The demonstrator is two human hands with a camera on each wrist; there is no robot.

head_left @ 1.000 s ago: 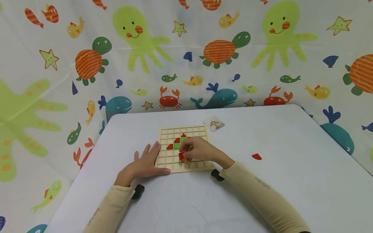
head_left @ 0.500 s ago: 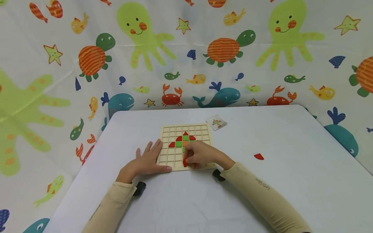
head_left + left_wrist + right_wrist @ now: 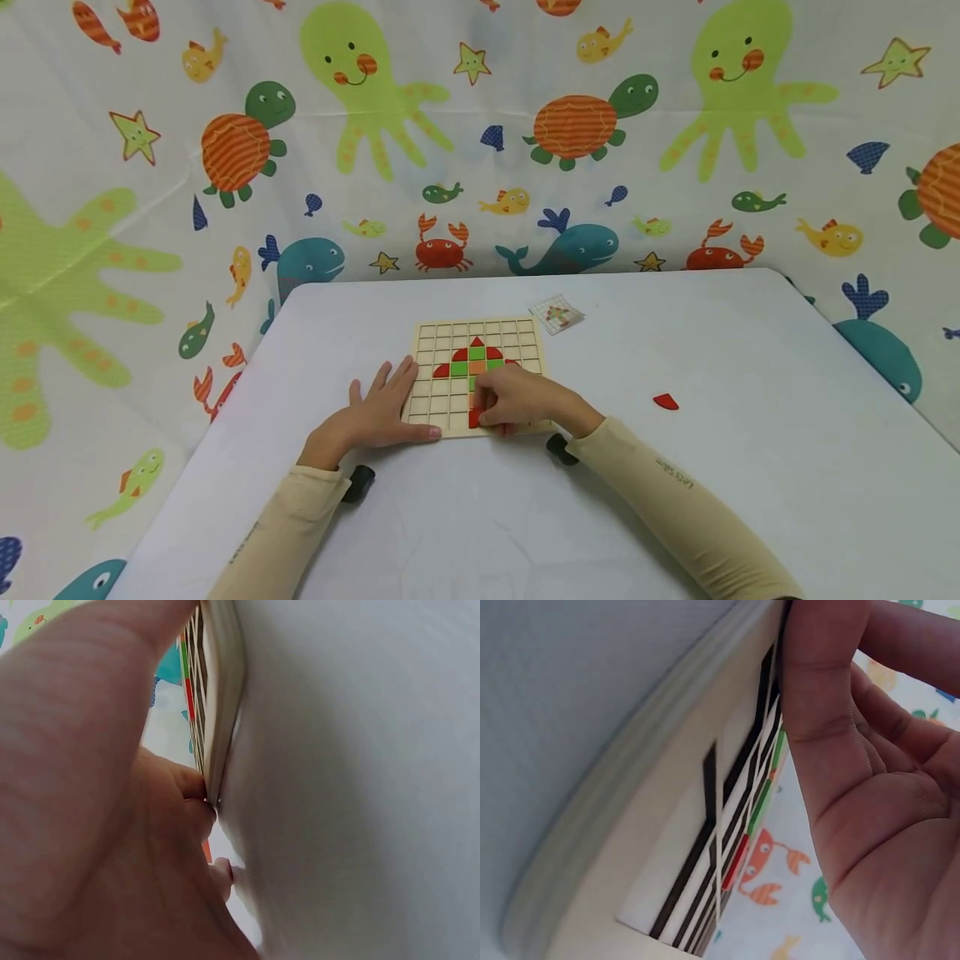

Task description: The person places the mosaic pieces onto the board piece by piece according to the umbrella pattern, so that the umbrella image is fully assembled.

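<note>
A wooden grid board lies on the white table with green, orange and red tiles set in an arrow-like pattern. My left hand rests at its left side, fingers spread, thumb along the near edge; the left wrist view shows the board's edge against that hand. My right hand is over the board's lower middle, its curled fingers and thumb on a red tile in the nearest row. That hand partly covers the tile and the pattern. In the right wrist view, the thumb hides the fingertips' contact.
A small pattern card with a printed grid lies beyond the board's far right corner. One loose red quarter-circle tile lies on the table to the right. A sea-animal curtain hangs behind the table.
The right hand has brought the red tile toward the board's near edge, and the tile now lies flat in the lowest row. My left hand stays by the board. The head view has shifted slightly.
</note>
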